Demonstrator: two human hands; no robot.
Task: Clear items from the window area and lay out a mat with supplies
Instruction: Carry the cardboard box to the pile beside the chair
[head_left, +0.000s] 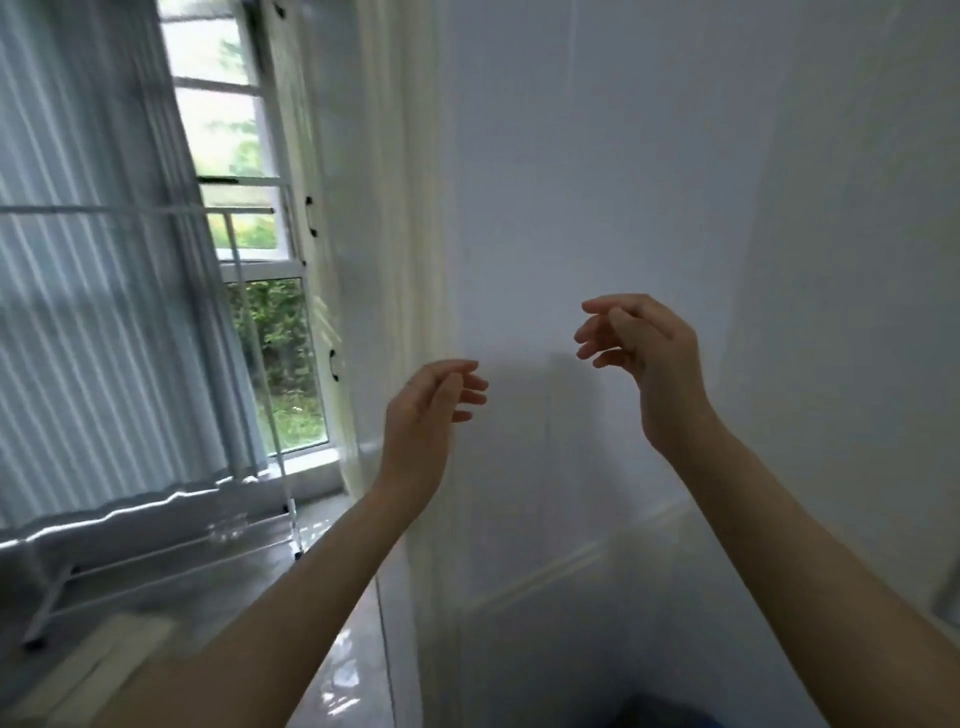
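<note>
Both hands are raised in front of a plain white wall (675, 182), and nothing is held in either. The left hand (426, 410) is seen with its fingers loosely curled and relaxed, the tips apart from the thumb; the right hand (644, 358) is held a little higher, its fingers likewise slack and half bent around empty air. The picture is blurred, so finer detail of the fingers cannot be told.

To the left of the left hand the window (270, 332) is found, with greenery seen through its panes. Further left of that hand, and lower, a white drying rack (156, 551) is standing on the glossy floor (332, 613), with a pale pleated cloth (93, 322) hung over it and in front of much of the window. A pale flat thing, too blurred to be named, is lying on the floor below the left forearm.

No mat and no supplies can be seen anywhere near the hands, so their place cannot be given. The task is judged to be at an early stage: the rack and cloth are not yet cleared from the window area, no mat is laid out, and nothing is set upon it. Everything the task names appears to be left to do
</note>
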